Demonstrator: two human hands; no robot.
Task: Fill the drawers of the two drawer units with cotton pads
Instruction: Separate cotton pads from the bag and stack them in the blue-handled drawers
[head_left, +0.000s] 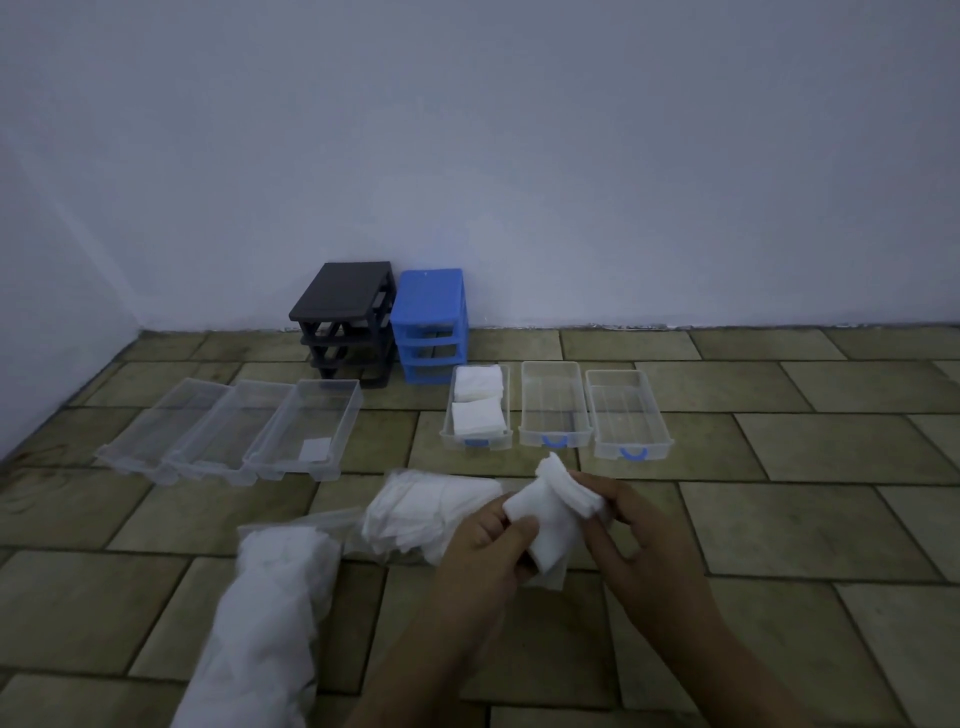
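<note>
Both hands, left (485, 540) and right (621, 519), gripping pad stack (550, 514); empty middle drawer (555, 405) straight ahead, long axis running away, right nearer.

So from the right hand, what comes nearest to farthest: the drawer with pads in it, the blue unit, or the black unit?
From the right hand:
1. Drawer with pads, just ahead, slightly left.
2. Blue unit, behind it at the wall.
3. Black unit, farther left.

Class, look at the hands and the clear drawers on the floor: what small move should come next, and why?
Probably carry the stack of cotton pads, held by the left hand and right hand, forward to the middle blue-handled drawer. The drawer to its left already holds two piles, while the middle one looks empty and lies close ahead.
</note>
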